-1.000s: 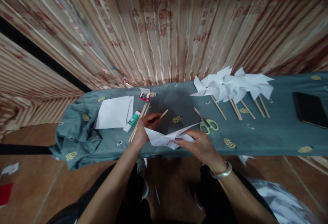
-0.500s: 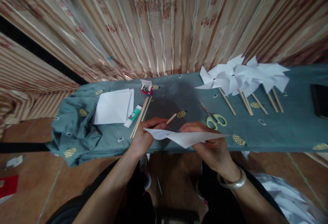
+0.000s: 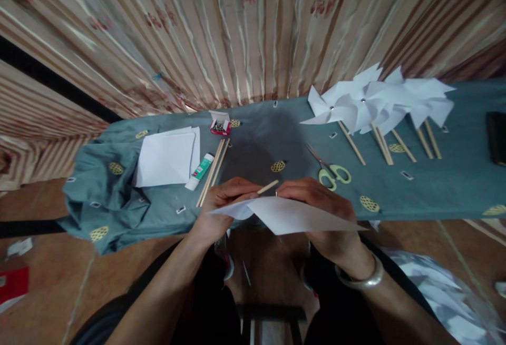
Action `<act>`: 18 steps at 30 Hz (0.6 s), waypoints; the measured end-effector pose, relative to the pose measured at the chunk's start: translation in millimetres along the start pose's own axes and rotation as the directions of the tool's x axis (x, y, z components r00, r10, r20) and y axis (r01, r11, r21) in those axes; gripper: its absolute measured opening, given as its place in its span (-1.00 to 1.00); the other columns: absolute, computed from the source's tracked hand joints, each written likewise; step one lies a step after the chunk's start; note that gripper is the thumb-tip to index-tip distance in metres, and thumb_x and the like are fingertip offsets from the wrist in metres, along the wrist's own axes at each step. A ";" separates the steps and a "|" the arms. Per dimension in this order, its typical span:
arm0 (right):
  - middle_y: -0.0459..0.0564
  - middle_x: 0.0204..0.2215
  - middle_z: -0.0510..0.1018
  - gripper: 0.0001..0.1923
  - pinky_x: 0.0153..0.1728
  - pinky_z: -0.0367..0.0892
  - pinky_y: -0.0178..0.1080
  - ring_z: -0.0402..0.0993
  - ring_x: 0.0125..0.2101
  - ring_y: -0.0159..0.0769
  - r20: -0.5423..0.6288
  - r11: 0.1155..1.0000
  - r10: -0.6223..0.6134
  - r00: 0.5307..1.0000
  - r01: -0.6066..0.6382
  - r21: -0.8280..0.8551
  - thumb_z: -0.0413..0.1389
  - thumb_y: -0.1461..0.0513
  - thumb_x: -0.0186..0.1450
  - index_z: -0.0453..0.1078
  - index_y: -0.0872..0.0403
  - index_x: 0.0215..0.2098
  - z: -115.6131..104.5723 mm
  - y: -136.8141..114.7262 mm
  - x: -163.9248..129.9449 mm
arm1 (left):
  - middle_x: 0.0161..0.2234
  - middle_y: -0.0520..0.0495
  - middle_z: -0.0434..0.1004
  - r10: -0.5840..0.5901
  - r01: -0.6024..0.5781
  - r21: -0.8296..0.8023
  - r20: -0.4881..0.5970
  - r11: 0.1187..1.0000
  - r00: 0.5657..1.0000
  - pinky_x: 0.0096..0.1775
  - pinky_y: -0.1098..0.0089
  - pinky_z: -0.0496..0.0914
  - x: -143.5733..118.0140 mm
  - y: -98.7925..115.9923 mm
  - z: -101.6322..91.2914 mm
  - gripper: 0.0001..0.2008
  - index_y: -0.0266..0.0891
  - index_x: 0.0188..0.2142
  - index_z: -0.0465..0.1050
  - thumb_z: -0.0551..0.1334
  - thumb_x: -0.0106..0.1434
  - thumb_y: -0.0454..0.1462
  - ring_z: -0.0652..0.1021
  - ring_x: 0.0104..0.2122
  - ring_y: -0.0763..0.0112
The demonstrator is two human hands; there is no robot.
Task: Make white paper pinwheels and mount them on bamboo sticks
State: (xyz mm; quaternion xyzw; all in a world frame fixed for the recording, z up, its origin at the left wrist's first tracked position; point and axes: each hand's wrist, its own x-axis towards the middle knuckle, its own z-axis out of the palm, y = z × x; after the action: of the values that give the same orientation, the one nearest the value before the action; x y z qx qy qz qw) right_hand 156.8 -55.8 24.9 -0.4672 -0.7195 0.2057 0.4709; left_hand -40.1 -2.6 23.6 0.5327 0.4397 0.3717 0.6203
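Left hand (image 3: 221, 203) is closed around a wooden stick (image 3: 268, 187) and an edge of a folded white paper piece (image 3: 292, 216); right hand (image 3: 320, 210) grips the same paper from above, holding it at the near edge of the bench (image 3: 435, 192). On the bench lie a stack of white paper sheets (image 3: 166, 158), a glue stick (image 3: 200, 171), spare sticks (image 3: 213, 171), a red pin box (image 3: 219, 124) and scissors (image 3: 332, 171). Finished paper pinwheels (image 3: 379, 105) lie far right, well apart from the hands.
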 end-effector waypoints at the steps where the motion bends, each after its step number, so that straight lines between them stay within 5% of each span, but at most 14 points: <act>1: -0.06 -0.19 0.64 -0.80 -0.09 0.44 -0.14 0.57 -0.16 -0.24 0.007 1.000 0.007 1.000 -0.007 0.005 0.13 0.30 0.32 0.43 -0.05 -0.10 0.0 0.3 -0.2 | -0.39 -0.09 0.55 0.004 -0.004 -0.003 0.003 1.000 1.000 -0.39 0.45 0.32 -0.2 -0.5 0.3 -0.91 -0.17 -0.38 0.68 0.39 0.09 -0.25 0.48 -0.40 0.43; 18: -0.05 -0.16 0.63 -0.80 -0.10 0.44 -0.11 0.56 -0.15 -0.22 0.051 1.000 0.022 0.998 -0.022 0.009 0.14 0.21 0.33 0.43 -0.06 -0.07 -1.6 4.0 -3.6 | -0.35 -0.08 0.57 0.093 -0.092 -0.015 0.067 0.996 0.993 -0.37 0.44 0.32 -2.9 -5.8 -0.5 -0.89 -0.08 -0.29 0.67 0.38 0.15 -0.26 0.51 -0.38 0.42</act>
State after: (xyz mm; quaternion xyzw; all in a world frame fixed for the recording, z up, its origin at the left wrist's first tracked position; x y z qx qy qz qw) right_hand 160.5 -57.2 20.9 -0.4675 -0.7249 0.2260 0.4526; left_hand -41.6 -6.1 18.3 0.5609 0.3913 0.3845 0.6201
